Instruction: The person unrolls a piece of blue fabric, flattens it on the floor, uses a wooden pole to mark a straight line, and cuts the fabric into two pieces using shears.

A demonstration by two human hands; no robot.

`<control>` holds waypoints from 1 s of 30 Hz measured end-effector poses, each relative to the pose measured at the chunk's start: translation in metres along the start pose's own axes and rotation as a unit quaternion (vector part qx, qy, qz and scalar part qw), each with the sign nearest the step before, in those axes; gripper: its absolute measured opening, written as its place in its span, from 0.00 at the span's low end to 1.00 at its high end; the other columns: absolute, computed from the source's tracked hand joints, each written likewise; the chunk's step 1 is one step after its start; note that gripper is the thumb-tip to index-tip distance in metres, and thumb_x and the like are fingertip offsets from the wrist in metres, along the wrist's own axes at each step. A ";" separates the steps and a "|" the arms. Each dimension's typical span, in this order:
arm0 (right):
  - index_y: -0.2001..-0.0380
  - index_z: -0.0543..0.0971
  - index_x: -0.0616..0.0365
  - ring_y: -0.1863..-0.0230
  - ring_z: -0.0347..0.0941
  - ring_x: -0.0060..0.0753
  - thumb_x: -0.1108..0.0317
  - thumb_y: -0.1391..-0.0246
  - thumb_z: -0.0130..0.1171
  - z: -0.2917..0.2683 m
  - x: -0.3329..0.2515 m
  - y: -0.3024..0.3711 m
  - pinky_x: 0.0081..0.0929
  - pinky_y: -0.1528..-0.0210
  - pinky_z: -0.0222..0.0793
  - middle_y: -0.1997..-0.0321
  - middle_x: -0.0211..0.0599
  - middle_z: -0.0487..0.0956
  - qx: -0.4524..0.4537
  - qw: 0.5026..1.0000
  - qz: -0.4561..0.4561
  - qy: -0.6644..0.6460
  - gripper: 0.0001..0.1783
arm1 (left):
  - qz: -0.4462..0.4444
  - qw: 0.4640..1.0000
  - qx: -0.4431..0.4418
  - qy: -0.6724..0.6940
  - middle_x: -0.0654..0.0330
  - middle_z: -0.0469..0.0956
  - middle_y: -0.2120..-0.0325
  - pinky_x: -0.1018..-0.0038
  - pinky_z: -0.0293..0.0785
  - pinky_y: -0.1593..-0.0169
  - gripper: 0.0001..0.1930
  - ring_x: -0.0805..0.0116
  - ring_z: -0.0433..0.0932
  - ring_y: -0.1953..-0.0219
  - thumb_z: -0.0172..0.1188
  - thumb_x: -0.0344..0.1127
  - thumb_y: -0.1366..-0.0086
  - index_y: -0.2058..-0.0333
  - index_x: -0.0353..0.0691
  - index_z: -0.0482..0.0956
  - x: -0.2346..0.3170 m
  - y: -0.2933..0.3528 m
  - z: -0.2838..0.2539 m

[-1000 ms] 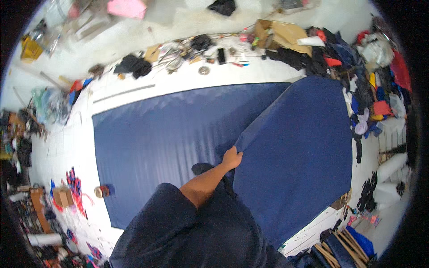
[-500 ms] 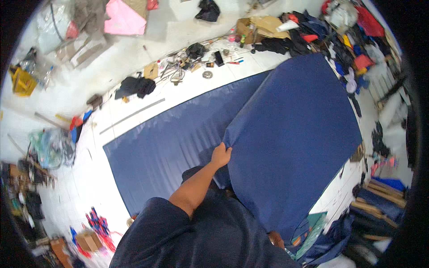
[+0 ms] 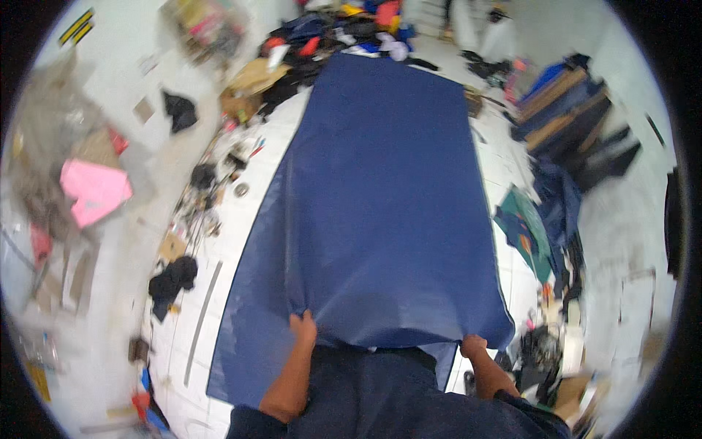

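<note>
A large sheet of dark blue fabric (image 3: 387, 197) stretches away from me over a white tiled floor. My left hand (image 3: 303, 327) is closed on its near edge at the left, where a fold runs up the cloth. At the right, my right hand (image 3: 474, 344) grips the same near edge, which sags between the two hands in front of my body. Under the lifted part lies a lower layer of blue fabric (image 3: 245, 314), showing along the left side and in a small piece below the right hand.
A long grey metal strip (image 3: 203, 322) lies left of the fabric, near a crumpled black cloth (image 3: 174, 285). Small tools and scraps line the left wall. A colourful clothes heap (image 3: 336, 33) stands at the far end. Fabric rolls (image 3: 563, 110) and a green bag (image 3: 523, 227) lie right.
My view has swung to the right, so the fabric now runs straight ahead. My right hand, mostly hidden before, now shows gripping the edge. The left hand still holds the fabric.
</note>
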State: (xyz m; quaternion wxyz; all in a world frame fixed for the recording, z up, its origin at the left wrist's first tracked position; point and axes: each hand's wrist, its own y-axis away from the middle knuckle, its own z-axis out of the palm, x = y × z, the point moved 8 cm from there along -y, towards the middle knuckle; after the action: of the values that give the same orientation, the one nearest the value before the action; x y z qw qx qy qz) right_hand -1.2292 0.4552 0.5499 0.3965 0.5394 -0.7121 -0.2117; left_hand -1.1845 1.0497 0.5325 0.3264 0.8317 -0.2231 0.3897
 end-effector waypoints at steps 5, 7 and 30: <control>0.52 0.81 0.51 0.44 0.76 0.46 0.61 0.43 0.50 0.091 -0.012 0.077 0.47 0.48 0.71 0.46 0.41 0.79 -0.003 1.000 0.008 0.022 0.19 | 0.048 0.996 -0.059 -0.050 0.36 0.77 0.56 0.58 0.67 0.45 0.20 0.40 0.75 0.50 0.59 0.37 0.37 0.55 0.24 0.72 -0.071 0.047 -0.065; 0.53 0.81 0.51 0.44 0.75 0.43 0.60 0.44 0.50 0.156 0.003 0.100 0.47 0.46 0.69 0.46 0.39 0.80 -0.017 0.999 0.036 -0.033 0.18 | 0.049 0.986 -0.099 -0.123 0.36 0.77 0.55 0.58 0.67 0.46 0.20 0.40 0.75 0.50 0.59 0.37 0.37 0.54 0.24 0.72 -0.085 0.092 -0.074; 0.55 0.80 0.46 0.44 0.73 0.40 0.65 0.43 0.46 0.503 0.012 0.408 0.53 0.41 0.61 0.47 0.28 0.79 0.266 0.937 0.135 -0.183 0.16 | 0.101 0.973 -0.203 0.041 0.56 0.75 0.67 0.75 0.75 0.74 0.13 0.69 0.76 0.73 0.56 0.36 0.32 0.58 0.32 0.68 -0.336 0.306 -0.342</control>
State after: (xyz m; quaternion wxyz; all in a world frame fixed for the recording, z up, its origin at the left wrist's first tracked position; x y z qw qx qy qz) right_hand -1.8740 0.5145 0.5514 0.1264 0.4757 -0.8688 -0.0542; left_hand -1.7484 1.1235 0.5442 0.4564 0.7047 -0.3666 0.4009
